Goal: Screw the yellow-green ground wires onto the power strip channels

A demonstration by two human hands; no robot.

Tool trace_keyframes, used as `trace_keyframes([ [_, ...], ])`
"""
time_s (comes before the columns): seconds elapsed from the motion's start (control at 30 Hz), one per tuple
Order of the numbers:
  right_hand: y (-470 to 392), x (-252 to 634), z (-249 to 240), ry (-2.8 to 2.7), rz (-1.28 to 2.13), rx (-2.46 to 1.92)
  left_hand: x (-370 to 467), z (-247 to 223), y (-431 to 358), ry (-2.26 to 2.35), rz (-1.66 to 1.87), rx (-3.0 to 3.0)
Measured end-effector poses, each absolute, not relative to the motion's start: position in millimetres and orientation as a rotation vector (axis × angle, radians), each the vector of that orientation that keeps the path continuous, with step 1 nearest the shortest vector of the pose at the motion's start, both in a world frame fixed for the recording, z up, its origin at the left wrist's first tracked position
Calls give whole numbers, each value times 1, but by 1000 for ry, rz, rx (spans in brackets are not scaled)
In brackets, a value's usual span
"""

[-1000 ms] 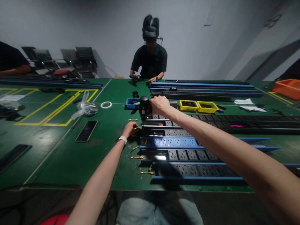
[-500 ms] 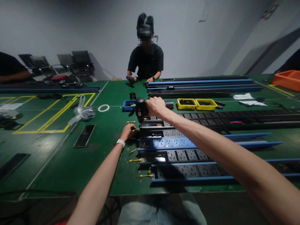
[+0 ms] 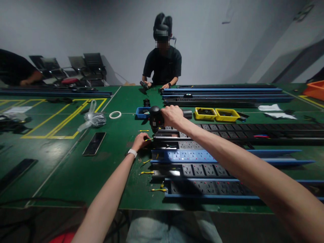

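Note:
My right hand (image 3: 172,115) is wrapped round a black power driver (image 3: 155,118), its head pointing down at the left end of a black socket strip (image 3: 165,139). Just below and left of the driver, my left hand (image 3: 141,141) pinches a short yellow-green wire (image 3: 149,139) at that strip's end. Nearer to me lie a blue-edged socket strip (image 3: 182,155), a black one (image 3: 197,169) and another blue-edged one (image 3: 207,186), with yellow-green wires (image 3: 147,172) at their left ends. The driver's tip is hard to make out.
Beyond my hands are a blue bin (image 3: 141,113), yellow bins (image 3: 227,115) and more strips (image 3: 222,90). A white ring (image 3: 115,115), a plastic bag (image 3: 93,118) and a phone (image 3: 94,144) lie left. Across the table a person (image 3: 162,64) holds a driver; another person's arm (image 3: 32,77) shows far left.
The whole view has shifted slightly, so things appear a little further right. My hands keep their places at the strip's end, holding the driver and the wire.

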State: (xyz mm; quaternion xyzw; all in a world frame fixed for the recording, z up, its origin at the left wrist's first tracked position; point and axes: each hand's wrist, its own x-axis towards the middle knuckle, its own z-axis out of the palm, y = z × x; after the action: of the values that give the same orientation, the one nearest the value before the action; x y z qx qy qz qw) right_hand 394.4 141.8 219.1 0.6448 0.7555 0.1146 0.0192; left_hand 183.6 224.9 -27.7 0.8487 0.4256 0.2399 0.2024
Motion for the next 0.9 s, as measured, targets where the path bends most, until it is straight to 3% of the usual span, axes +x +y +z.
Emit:
trace_keyframes([
  [0.9, 142, 398, 217, 2305, 356, 2022, 184, -22, 221, 1175, 674, 2363],
])
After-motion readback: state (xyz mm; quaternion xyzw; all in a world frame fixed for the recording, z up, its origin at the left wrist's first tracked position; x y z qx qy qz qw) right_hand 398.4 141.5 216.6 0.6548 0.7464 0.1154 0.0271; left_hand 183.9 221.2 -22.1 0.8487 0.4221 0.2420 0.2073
